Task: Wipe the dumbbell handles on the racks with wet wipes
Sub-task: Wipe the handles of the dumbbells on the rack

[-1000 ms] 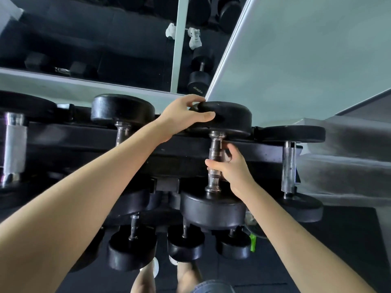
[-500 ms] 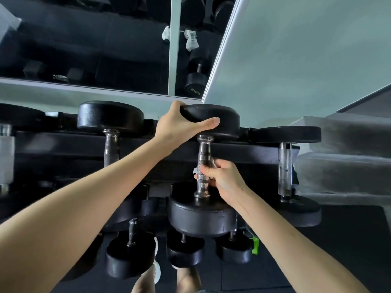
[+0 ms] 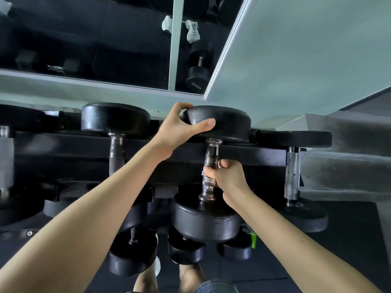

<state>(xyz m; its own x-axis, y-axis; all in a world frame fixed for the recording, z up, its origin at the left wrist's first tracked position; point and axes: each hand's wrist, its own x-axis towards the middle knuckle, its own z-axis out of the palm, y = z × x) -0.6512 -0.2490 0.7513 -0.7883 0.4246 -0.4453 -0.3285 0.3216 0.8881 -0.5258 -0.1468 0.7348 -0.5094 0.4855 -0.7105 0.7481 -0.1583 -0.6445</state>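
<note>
Top tier of black steel rack (image 3: 260, 154): black round-headed dumbbell (image 3: 205, 220) lies across it. Left hand (image 3: 179, 132), grip clasped over rim of far head. Right hand (image 3: 229, 178), grip clenched round knurled chrome handle (image 3: 210, 158), about mid-length.

The dumbbell head (image 3: 224, 119) at centre looks like matt black rubber — slightly scuffed. Its handle (image 3: 211, 154) is glossy metal with a rough knurled band; the right handle (image 3: 292, 172) is duller.
</note>
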